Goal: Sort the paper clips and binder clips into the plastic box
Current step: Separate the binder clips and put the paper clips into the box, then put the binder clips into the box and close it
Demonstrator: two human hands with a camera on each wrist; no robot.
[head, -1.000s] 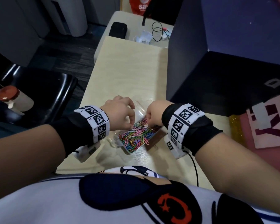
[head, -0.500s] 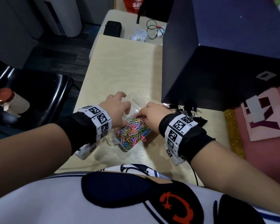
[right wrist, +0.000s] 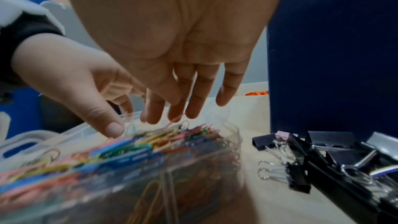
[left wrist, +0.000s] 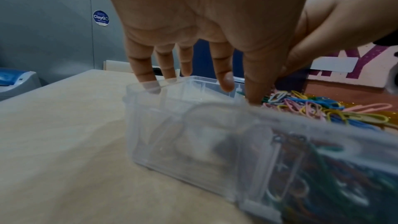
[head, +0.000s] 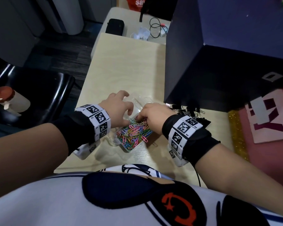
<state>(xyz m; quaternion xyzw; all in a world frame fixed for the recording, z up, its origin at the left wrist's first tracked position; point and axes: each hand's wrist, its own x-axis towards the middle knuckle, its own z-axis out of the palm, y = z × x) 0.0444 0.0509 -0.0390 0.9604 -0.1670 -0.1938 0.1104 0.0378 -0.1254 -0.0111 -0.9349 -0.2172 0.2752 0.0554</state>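
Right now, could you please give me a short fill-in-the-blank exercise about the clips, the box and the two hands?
1. The coloured paper clips lie heaped inside the clear ____ box.
2. The black binder clips lie on the ____, outside the box.
3. The left hand rests its fingers on the box's ____.
4. The right hand reaches its fingertips into the ____ clips.

Missing words: plastic; table; rim; paper

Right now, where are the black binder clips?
In the head view the black binder clips lie in a heap on the table, just beyond the right hand, at the foot of the dark blue box.
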